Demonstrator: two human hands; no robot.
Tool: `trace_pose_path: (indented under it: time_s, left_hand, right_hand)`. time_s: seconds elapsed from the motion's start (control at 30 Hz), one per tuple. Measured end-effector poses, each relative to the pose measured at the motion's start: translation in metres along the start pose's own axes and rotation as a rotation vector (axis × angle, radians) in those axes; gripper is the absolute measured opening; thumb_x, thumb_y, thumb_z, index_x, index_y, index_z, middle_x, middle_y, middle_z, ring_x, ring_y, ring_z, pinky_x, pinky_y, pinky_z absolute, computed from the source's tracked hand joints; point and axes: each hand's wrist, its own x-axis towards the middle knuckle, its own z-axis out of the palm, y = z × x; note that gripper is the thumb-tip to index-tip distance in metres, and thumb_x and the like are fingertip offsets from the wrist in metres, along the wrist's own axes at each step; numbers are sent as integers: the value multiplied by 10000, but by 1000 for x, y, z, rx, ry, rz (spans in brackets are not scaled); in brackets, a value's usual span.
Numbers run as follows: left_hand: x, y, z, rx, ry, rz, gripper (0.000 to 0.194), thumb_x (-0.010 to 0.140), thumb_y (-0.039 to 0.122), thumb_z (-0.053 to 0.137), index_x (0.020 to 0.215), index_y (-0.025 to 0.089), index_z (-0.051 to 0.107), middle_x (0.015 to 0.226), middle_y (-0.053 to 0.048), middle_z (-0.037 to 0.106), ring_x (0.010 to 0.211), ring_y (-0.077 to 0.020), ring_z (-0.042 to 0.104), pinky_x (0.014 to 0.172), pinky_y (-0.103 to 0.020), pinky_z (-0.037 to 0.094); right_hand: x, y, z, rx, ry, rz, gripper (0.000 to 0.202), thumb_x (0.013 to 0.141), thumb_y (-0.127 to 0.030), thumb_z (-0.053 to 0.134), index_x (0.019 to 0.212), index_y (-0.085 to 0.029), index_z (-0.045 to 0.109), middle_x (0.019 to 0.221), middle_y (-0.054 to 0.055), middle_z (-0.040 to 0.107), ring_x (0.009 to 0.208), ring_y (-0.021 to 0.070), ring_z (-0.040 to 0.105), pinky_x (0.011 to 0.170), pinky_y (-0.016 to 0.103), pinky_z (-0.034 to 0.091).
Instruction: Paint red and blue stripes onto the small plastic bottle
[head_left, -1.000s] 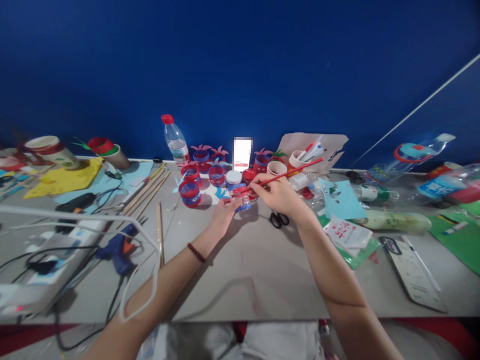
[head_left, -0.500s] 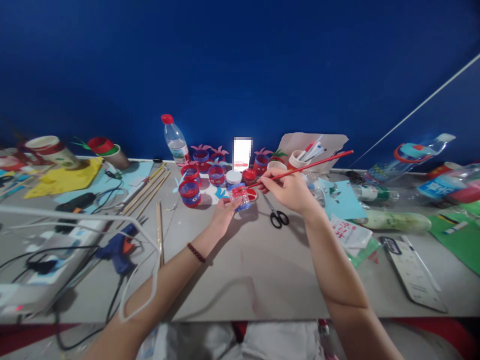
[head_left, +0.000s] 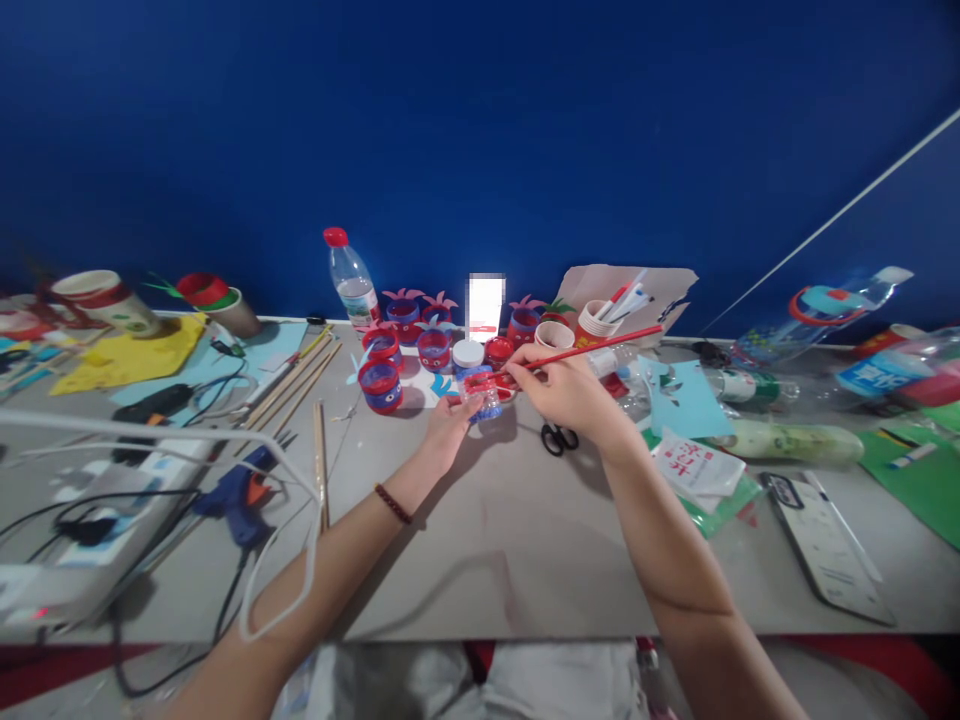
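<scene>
My left hand (head_left: 451, 425) is closed on a small clear plastic cup (head_left: 484, 395), painted red and blue, that looks like a cut bottle piece and is tilted on its side. My right hand (head_left: 559, 390) grips a long red paintbrush (head_left: 600, 346), its tip at the painted cup. Just behind the cup stand an open red paint jar (head_left: 498, 350) and a jar with a white lid (head_left: 468, 355). Left of them are several finished-looking red and blue cups with eyes, among them a front one (head_left: 381, 388). Black-handled scissors (head_left: 559, 440) lie beneath my right wrist, blades hidden.
On the left are a blue glue gun (head_left: 244, 495), wooden sticks (head_left: 321, 465), a power strip (head_left: 142, 520) and a looping white cable (head_left: 311, 540). A capped bottle (head_left: 351, 275) stands behind. To the right lie a phone (head_left: 821, 550), plastic bottles and coloured paper (head_left: 684, 400).
My right hand has shifted left and slightly down, bringing the paintbrush lower and further over the painted cup. My left hand and the cup stay nearly where they were.
</scene>
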Motion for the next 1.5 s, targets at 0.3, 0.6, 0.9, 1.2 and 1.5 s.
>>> trace_pose_path:
  time_s: [0.3, 0.6, 0.9, 1.2, 1.5]
  left_hand:
    - [2, 0, -2, -4, -2, 8, 445, 626, 204, 918, 838, 194, 527, 839, -5, 743, 888, -182, 722, 926, -354, 532]
    - [5, -6, -5, 56, -14, 38, 484, 601, 254, 939, 856, 183, 534, 847, -29, 749, 855, -177, 719, 918, -356, 510]
    - [2, -6, -3, 63, -7, 36, 500, 596, 236, 935, 848, 198, 505, 835, -13, 754, 816, -165, 718, 896, -339, 508]
    - [2, -5, -3, 60, -14, 25, 513, 588, 237, 937, 865, 195, 507, 819, -13, 742, 810, -170, 710, 902, -343, 488]
    - [2, -5, -4, 105, -2, 37, 523, 572, 272, 947, 849, 195, 510, 765, -5, 736, 773, -179, 709, 863, -352, 498]
  right_hand:
    - [-1, 9, -8, 91, 52, 72, 177, 929, -281, 545, 798, -210, 642, 741, 37, 678, 753, 192, 634, 741, 375, 499]
    - [2, 11, 8, 189, 6, 34, 174, 934, -310, 564, 844, -206, 671, 798, 34, 703, 742, 171, 648, 728, 346, 516]
    - [3, 0, 11, 49, 35, -11, 166, 927, -265, 539, 805, -209, 636, 777, 31, 690, 717, 171, 588, 712, 338, 451]
    - [1, -2, 5, -4, 39, -20, 185, 932, -241, 516, 778, -212, 616, 757, 36, 668, 719, 181, 568, 712, 343, 432]
    - [-3, -1, -1, -8, 87, -13, 204, 935, -245, 515, 752, -209, 598, 687, 13, 626, 653, 160, 539, 660, 325, 413]
